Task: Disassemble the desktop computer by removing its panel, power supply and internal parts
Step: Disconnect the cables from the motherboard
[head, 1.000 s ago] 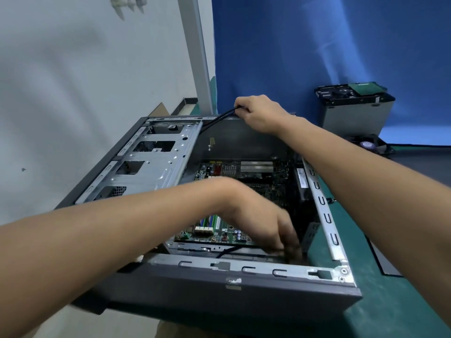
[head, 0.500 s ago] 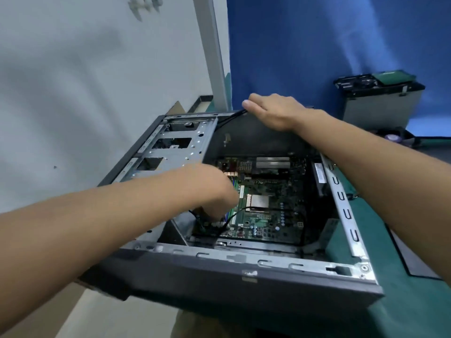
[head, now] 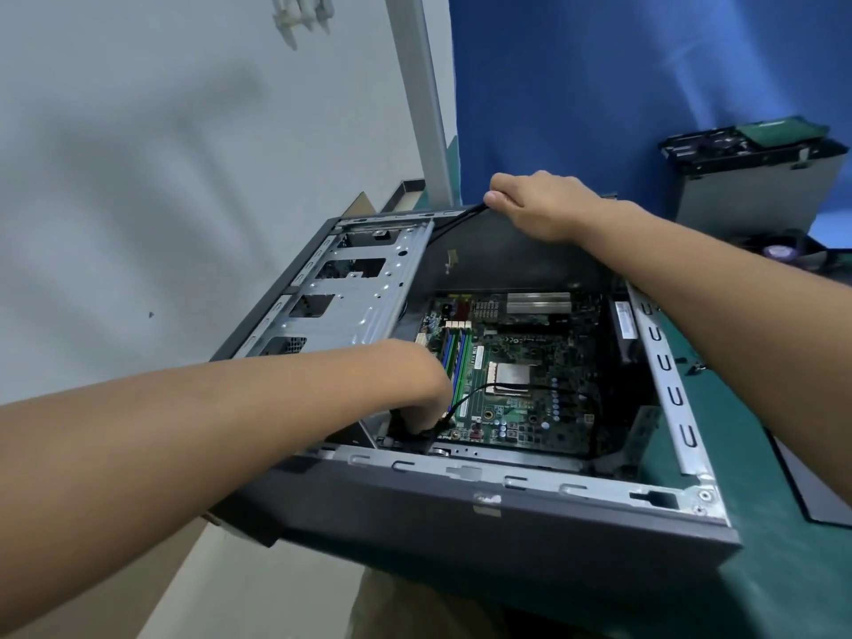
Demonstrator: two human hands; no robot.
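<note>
The open grey computer case [head: 484, 528] lies on its side on the green table, its panel off. Inside lies the green motherboard [head: 521, 375] with a bare silver CPU [head: 511, 376]. My left hand [head: 422, 398] reaches down into the case at the motherboard's near left corner, fingers curled round black cables [head: 415, 438] there. A thin black cable [head: 558, 392] loops across the board from that spot. My right hand [head: 537, 205] rests on the case's far top edge, pinching another black cable [head: 454, 221] against it.
A silver drive cage [head: 355, 297] fills the case's left half. A removed metal unit with a green board on top [head: 756, 177] stands at the back right, a fan [head: 779, 251] in front of it. A dark panel [head: 811, 486] lies flat at the right. A white wall is at the left.
My left hand moved from the near right of the case to the near left corner of the motherboard, uncovering the CPU. My right hand stayed on the far edge.
</note>
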